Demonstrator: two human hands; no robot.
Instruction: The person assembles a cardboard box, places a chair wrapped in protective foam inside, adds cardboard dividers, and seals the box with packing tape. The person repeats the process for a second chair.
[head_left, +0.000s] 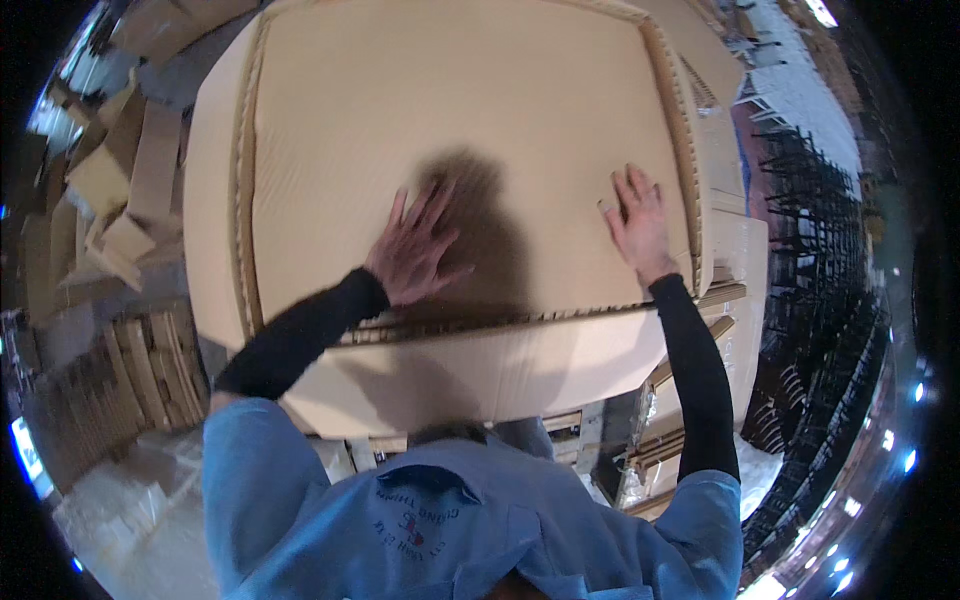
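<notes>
in the head view, a broad cardboard panel fills the upper middle of the frame, lying inside the raised corrugated rim of a large carton; a pale front flap slopes across the middle below it. the left hand is palm down over the panel's lower middle, its grip spread and pinching nothing; the right hand lies at the panel's right side, its grip also spread, fingers slightly apart. how hard either presses, i cannot tell

what could go wrong: if little supports the panel underneath, which is hidden, weight through the palms could bow or crease it. pushing more with one hand might tip it, so an edge jams against the rim. the cut edge looks rough, and the right forearm crosses it at the lower right corner, so its black sleeve could snag. the dark shadow beside the left hand may hide a dent. loose cardboard at the frame's upper left could trip a sideways step
</notes>
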